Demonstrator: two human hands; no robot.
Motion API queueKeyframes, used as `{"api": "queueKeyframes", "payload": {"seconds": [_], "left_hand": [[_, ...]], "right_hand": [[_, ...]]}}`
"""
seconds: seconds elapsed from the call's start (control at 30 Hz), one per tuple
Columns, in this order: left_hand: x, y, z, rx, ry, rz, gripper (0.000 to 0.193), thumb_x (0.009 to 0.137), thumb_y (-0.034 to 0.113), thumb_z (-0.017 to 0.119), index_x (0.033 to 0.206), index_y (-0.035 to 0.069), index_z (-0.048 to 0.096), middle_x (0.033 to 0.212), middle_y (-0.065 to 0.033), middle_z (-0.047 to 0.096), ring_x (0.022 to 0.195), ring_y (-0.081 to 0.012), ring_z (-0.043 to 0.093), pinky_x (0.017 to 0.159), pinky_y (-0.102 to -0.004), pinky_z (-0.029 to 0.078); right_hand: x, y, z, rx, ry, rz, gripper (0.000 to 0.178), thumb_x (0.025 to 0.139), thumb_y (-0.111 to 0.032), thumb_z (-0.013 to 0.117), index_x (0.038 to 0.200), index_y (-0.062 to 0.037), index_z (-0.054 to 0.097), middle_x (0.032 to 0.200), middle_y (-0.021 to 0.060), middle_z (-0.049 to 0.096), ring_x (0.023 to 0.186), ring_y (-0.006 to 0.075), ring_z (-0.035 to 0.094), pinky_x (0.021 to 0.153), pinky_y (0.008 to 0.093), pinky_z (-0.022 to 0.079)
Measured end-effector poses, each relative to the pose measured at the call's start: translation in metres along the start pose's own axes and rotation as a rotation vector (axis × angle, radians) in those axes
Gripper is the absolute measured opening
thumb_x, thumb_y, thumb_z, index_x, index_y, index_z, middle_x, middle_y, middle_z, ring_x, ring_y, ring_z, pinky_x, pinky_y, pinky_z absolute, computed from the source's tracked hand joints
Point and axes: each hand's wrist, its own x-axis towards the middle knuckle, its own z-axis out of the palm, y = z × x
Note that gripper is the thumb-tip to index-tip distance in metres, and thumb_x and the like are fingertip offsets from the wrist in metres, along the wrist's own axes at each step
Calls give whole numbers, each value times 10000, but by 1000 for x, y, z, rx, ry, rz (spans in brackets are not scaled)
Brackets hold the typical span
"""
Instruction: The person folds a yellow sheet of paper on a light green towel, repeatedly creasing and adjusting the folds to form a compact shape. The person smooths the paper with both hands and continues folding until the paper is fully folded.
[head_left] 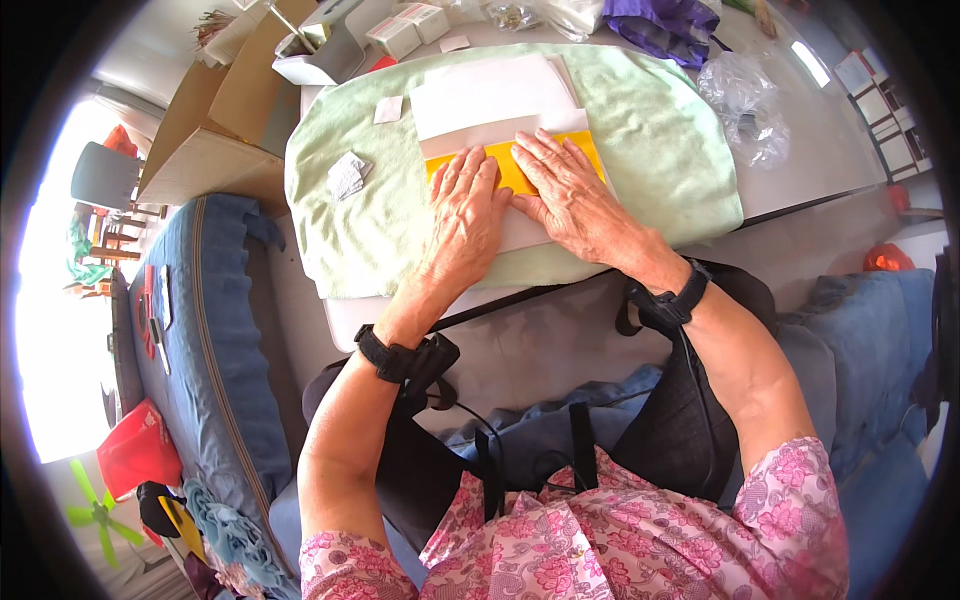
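On a pale green cloth (665, 150) lies a yellow strip (508, 172) with a pale grey band along its far side. Both my hands rest on this strip, side by side, fingers stretched out flat and pointing away from me. My left hand (466, 215) covers its left part, and my right hand (580, 200) covers its middle and right. The thumbs almost meet between them. Beyond the strip lie white paper sheets (495, 95), slightly fanned at the right. A paler sheet shows under and in front of my hands.
Left on the cloth sit a bundle of small white slips (348, 176) and a pinkish square (388, 110). A cardboard box (205, 150) stands beyond the table's left edge. White boxes (405, 32), a purple bag (660, 28) and a clear plastic bag (745, 105) line the far side.
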Motion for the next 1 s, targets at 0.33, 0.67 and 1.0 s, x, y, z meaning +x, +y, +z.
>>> {"api": "queueKeyframes", "payload": {"seconds": [0.33,0.67,1.0], "left_hand": [[1,-3,6,-51,57,-49,341,965,123,578,1250,-63,583,1380,-283,549,1330,-428,489,1146,-496,344],[5,12,10,66,213,-37,365,889,138,642,1199,-45,580,1276,-243,593,1229,-410,539,1068,-493,396],[-2,11,17,68,134,-68,459,897,161,651,1298,-31,535,1400,-238,517,1356,-396,448,1131,-499,334]], "right_hand": [[7,8,12,111,180,121,544,957,-220,631,1408,48,490,1483,202,480,1433,387,359,1173,469,299],[9,0,8,24,114,186,658,872,-141,713,1451,23,447,1527,167,443,1454,343,348,1187,445,286],[4,19,15,-15,80,176,678,878,-80,687,1493,-12,409,1562,151,403,1470,328,329,1209,444,257]]}}
